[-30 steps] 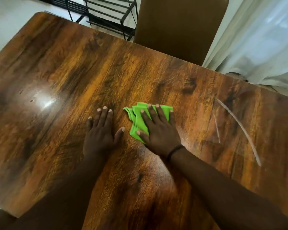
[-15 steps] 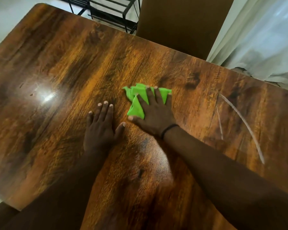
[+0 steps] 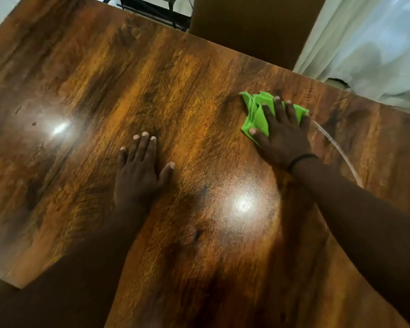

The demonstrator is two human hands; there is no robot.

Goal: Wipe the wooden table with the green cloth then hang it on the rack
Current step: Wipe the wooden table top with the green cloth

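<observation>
The glossy wooden table (image 3: 152, 79) fills most of the view. A crumpled green cloth (image 3: 256, 112) lies on it toward the far right. My right hand (image 3: 282, 136) presses flat on the cloth with fingers spread, covering its right half. My left hand (image 3: 140, 171) rests flat on the bare wood near the middle, fingers apart, holding nothing. A black metal rack (image 3: 156, 8) stands on the floor beyond the table's far edge, only partly in view.
A brown chair back (image 3: 253, 27) stands at the table's far edge. White curtain fabric (image 3: 369, 48) hangs at the upper right. A thin pale curved streak (image 3: 336, 150) marks the wood just right of my right hand.
My right hand has slid the cloth away from me and to the right, toward the far edge and the streak. My left hand has stayed planted on the wood.
</observation>
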